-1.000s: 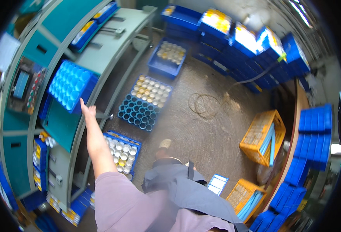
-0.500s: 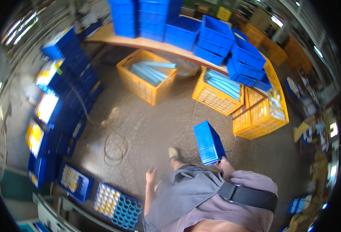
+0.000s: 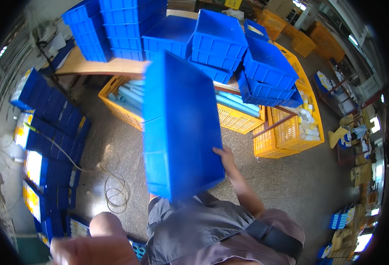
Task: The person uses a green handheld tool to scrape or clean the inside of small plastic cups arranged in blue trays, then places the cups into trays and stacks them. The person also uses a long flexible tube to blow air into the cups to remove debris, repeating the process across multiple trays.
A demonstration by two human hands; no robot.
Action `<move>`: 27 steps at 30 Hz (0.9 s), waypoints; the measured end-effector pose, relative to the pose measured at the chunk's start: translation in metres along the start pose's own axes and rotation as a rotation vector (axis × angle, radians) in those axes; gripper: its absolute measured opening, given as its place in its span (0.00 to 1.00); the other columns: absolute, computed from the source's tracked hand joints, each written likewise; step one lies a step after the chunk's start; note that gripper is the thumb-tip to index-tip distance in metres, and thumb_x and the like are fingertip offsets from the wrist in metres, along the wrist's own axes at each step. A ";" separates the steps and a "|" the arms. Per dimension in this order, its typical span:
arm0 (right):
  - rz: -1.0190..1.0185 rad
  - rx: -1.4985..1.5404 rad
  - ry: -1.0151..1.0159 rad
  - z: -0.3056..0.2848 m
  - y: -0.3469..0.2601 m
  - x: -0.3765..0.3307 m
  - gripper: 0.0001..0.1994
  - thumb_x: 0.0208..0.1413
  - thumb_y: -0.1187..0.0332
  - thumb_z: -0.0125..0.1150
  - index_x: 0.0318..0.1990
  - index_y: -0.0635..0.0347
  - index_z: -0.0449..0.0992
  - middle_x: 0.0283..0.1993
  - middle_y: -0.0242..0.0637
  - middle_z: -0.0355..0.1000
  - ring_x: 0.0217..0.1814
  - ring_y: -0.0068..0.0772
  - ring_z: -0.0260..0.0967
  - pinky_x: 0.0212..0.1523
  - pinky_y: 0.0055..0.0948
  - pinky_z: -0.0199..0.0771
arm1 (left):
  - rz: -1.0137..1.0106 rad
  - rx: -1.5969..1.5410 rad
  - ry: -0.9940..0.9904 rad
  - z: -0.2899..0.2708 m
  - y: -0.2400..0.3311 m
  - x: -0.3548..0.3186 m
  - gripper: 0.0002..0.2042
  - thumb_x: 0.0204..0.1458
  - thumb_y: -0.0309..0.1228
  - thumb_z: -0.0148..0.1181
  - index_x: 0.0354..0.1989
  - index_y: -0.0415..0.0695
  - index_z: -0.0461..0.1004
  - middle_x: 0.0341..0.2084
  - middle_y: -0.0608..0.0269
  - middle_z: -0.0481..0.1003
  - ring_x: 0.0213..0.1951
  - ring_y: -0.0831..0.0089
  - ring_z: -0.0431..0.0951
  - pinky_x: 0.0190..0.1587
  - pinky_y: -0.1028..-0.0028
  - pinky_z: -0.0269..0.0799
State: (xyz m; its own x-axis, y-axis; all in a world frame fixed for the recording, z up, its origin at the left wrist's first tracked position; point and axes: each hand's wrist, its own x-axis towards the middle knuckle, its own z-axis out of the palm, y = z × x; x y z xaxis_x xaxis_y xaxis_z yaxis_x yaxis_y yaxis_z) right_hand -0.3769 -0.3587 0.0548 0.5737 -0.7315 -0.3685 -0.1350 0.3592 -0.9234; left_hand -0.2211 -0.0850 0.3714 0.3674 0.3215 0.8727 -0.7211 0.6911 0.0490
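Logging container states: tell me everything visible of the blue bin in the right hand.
The blue bin is rectangular and plastic-looking, with ridges on its left wall. It is held up in front of the body, long side roughly upright, blurred toward the top. The right hand grips its right edge. Contact with the grey clothing below is unclear.

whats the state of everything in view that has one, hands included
Right hand: gripping the blue bin's edge
Blue bin: held up, tipped steeply, partly blurred
Left hand: apart from the bin, cut off by the frame; finger pose unclear
Bins on the table: mostly stacked
Left yellow crate: holding light-blue tubes
Middle yellow crate: holding light-blue tubes
Hose: loosely looped on the floor
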 end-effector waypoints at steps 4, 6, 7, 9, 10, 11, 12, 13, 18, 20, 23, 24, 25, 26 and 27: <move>-0.305 -0.237 -0.031 0.067 -0.104 0.110 0.14 0.60 0.71 0.55 0.50 0.69 0.76 0.40 0.37 0.78 0.39 0.26 0.74 0.42 0.25 0.73 | 0.018 -0.129 0.183 0.022 -0.059 0.014 0.17 0.57 0.50 0.58 0.29 0.50 0.71 0.23 0.73 0.66 0.29 0.80 0.68 0.32 0.75 0.64; -0.503 -0.115 -0.068 0.097 -0.150 0.168 0.12 0.59 0.71 0.54 0.47 0.68 0.77 0.38 0.37 0.78 0.37 0.25 0.74 0.40 0.24 0.73 | 0.068 -0.084 0.119 0.005 -0.107 0.014 0.17 0.58 0.50 0.57 0.30 0.49 0.72 0.23 0.72 0.68 0.29 0.79 0.69 0.32 0.75 0.64; -0.460 -0.143 -0.037 0.104 -0.172 0.193 0.11 0.59 0.72 0.54 0.45 0.67 0.78 0.38 0.37 0.78 0.37 0.25 0.74 0.40 0.24 0.73 | 0.096 -0.074 0.111 -0.004 -0.126 0.015 0.18 0.58 0.50 0.57 0.30 0.48 0.72 0.23 0.71 0.68 0.29 0.78 0.69 0.32 0.75 0.64; -0.509 -0.044 -0.073 0.121 -0.209 0.247 0.08 0.57 0.74 0.55 0.41 0.66 0.78 0.36 0.36 0.78 0.36 0.23 0.74 0.39 0.25 0.73 | 0.150 -0.069 0.102 -0.026 -0.164 0.023 0.18 0.58 0.50 0.57 0.31 0.46 0.72 0.24 0.70 0.69 0.30 0.76 0.70 0.32 0.75 0.65; -0.473 -0.027 -0.014 0.126 -0.224 0.271 0.09 0.56 0.74 0.57 0.42 0.66 0.78 0.35 0.37 0.78 0.35 0.25 0.74 0.38 0.26 0.73 | 0.190 -0.066 0.102 -0.036 -0.185 0.030 0.19 0.58 0.51 0.57 0.32 0.46 0.73 0.24 0.70 0.70 0.30 0.75 0.70 0.32 0.75 0.65; -0.496 -0.054 0.126 0.131 -0.237 0.294 0.08 0.55 0.73 0.57 0.40 0.66 0.79 0.34 0.37 0.78 0.32 0.25 0.74 0.35 0.26 0.72 | 0.236 -0.065 0.104 -0.045 -0.205 0.039 0.19 0.58 0.51 0.57 0.32 0.45 0.73 0.24 0.69 0.70 0.30 0.74 0.70 0.32 0.74 0.65; -0.549 -0.076 0.208 0.132 -0.248 0.316 0.08 0.54 0.73 0.58 0.38 0.65 0.80 0.32 0.38 0.78 0.30 0.25 0.73 0.33 0.26 0.72 | 0.279 -0.055 0.105 -0.055 -0.225 0.047 0.19 0.58 0.51 0.57 0.33 0.44 0.73 0.25 0.69 0.71 0.30 0.73 0.71 0.32 0.74 0.65; -0.571 -0.182 0.284 0.131 -0.260 0.337 0.08 0.53 0.72 0.59 0.38 0.65 0.80 0.32 0.38 0.79 0.30 0.26 0.73 0.33 0.27 0.71 | 0.328 -0.039 0.102 -0.065 -0.245 0.055 0.20 0.58 0.51 0.56 0.34 0.43 0.73 0.25 0.68 0.71 0.30 0.73 0.71 0.32 0.74 0.66; -0.461 -0.377 0.397 0.146 -0.307 0.429 0.11 0.50 0.69 0.61 0.37 0.69 0.80 0.34 0.44 0.79 0.36 0.35 0.75 0.40 0.35 0.72 | 1.049 0.253 0.163 -0.130 -0.341 0.057 0.22 0.59 0.51 0.56 0.36 0.39 0.74 0.26 0.65 0.74 0.31 0.68 0.73 0.32 0.74 0.67; -0.489 -0.422 0.484 0.154 -0.318 0.451 0.13 0.50 0.69 0.60 0.38 0.70 0.80 0.37 0.49 0.79 0.41 0.40 0.76 0.44 0.36 0.72 | 0.158 0.896 -0.540 -0.152 -0.359 0.032 0.17 0.53 0.33 0.61 0.48 0.39 0.70 0.39 0.54 0.74 0.43 0.62 0.74 0.44 0.64 0.71; -0.495 -0.706 0.629 0.158 -0.339 0.457 0.14 0.50 0.68 0.60 0.39 0.71 0.79 0.38 0.58 0.78 0.46 0.52 0.77 0.48 0.41 0.72 | -0.507 0.810 -0.566 -0.168 -0.451 -0.048 0.23 0.52 0.25 0.62 0.56 0.34 0.66 0.50 0.48 0.72 0.53 0.56 0.71 0.53 0.60 0.70; -0.534 -0.891 0.650 0.160 -0.344 0.452 0.14 0.50 0.67 0.59 0.40 0.70 0.79 0.37 0.59 0.78 0.47 0.56 0.76 0.49 0.43 0.73 | -0.621 0.711 -0.572 -0.174 -0.473 -0.068 0.26 0.51 0.25 0.63 0.59 0.37 0.64 0.49 0.47 0.71 0.52 0.54 0.71 0.55 0.58 0.67; -0.549 -1.059 0.679 0.165 -0.350 0.447 0.15 0.52 0.67 0.58 0.43 0.68 0.77 0.40 0.59 0.77 0.47 0.59 0.75 0.49 0.45 0.73 | -0.813 0.674 -0.614 -0.181 -0.487 -0.085 0.27 0.51 0.26 0.63 0.60 0.36 0.64 0.51 0.46 0.70 0.53 0.53 0.71 0.57 0.57 0.66; -0.522 -1.228 0.729 0.172 -0.355 0.440 0.16 0.53 0.66 0.57 0.47 0.66 0.76 0.43 0.60 0.76 0.47 0.62 0.74 0.49 0.47 0.74 | -0.975 0.621 -0.659 -0.185 -0.496 -0.101 0.28 0.52 0.27 0.64 0.61 0.35 0.63 0.53 0.44 0.69 0.54 0.52 0.70 0.58 0.56 0.65; -0.756 -1.370 0.765 0.183 -0.350 0.429 0.19 0.57 0.63 0.57 0.53 0.63 0.72 0.58 0.59 0.69 0.49 0.61 0.74 0.45 0.50 0.77 | -0.943 0.605 -0.738 -0.184 -0.507 -0.115 0.27 0.51 0.28 0.64 0.61 0.38 0.64 0.55 0.45 0.68 0.56 0.52 0.70 0.58 0.57 0.67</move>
State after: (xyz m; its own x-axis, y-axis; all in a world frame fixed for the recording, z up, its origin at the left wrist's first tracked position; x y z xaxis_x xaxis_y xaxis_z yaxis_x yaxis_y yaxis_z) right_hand 0.0642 -0.6927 0.2396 0.4030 -0.7232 0.5608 -0.8006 -0.5755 -0.1668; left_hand 0.2099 -0.3532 0.1566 0.6017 -0.6705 0.4341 -0.5852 -0.0002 0.8109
